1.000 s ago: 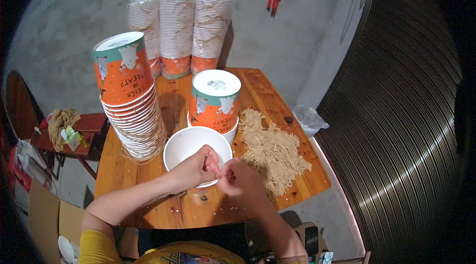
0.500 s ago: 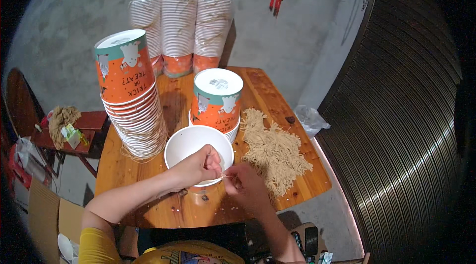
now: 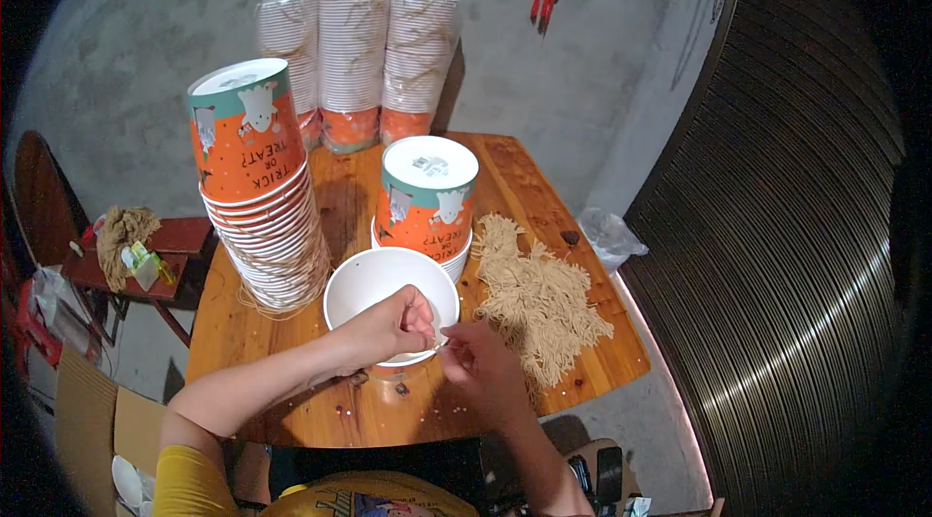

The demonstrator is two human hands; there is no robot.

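Observation:
A white-lined paper bucket (image 3: 374,274) stands mouth up in front of me at the table's near side. Across its mouth reaches my left hand (image 3: 396,325), fingers pinched together at the rim nearest my right side. Close against it, just outside that rim, my right hand (image 3: 481,360) is also closed in a pinch. A short pale piece of string (image 3: 443,338) shows between the two sets of fingertips; its ends are hidden by the fingers. Right of the bucket lies a heap of loose beige strings (image 3: 539,308).
Behind the bucket, upside-down orange buckets (image 3: 427,211) form a short stack. A taller stack (image 3: 248,143) with string handles rises at left. Bagged bucket stacks (image 3: 351,61) line the wooden table's (image 3: 340,425) far edge. A red bench (image 3: 184,237) stands left; a ribbed shutter (image 3: 777,255) is right.
My right fingers have shifted slightly at the rim, and less string shows between the hands. The left hand keeps its pinch. The bucket stays in place.

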